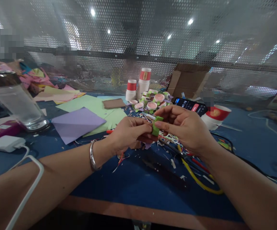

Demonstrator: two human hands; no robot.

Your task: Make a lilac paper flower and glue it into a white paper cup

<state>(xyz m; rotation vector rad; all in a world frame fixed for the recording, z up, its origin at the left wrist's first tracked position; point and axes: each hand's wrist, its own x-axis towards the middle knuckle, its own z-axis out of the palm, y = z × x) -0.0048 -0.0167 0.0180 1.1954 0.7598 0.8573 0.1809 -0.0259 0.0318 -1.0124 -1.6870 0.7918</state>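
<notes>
A small green paper piece (156,126) is pinched between my two hands above the middle of the table. My left hand (131,131), with a silver bangle at its wrist, grips its left side. On the other side, the thumb and fingers of my right hand (181,124) close on it. Just behind lies a heap of small round pieces (152,105) with pinkish printed faces and green and purple paper bits. Beneath my hands are paper scraps and thin strips. A dark pointed tool (167,174), perhaps scissors or pliers, rests nearer the front edge.
Purple paper (79,124) and green sheets (80,105) lie left. A glass jar (20,105) and white charger (6,143) stand farther left. Stacked paper cups (143,84) rise behind; more cups (216,115) and a phone (191,106) are right. A yellow cable or handle (198,182) curves near my right arm.
</notes>
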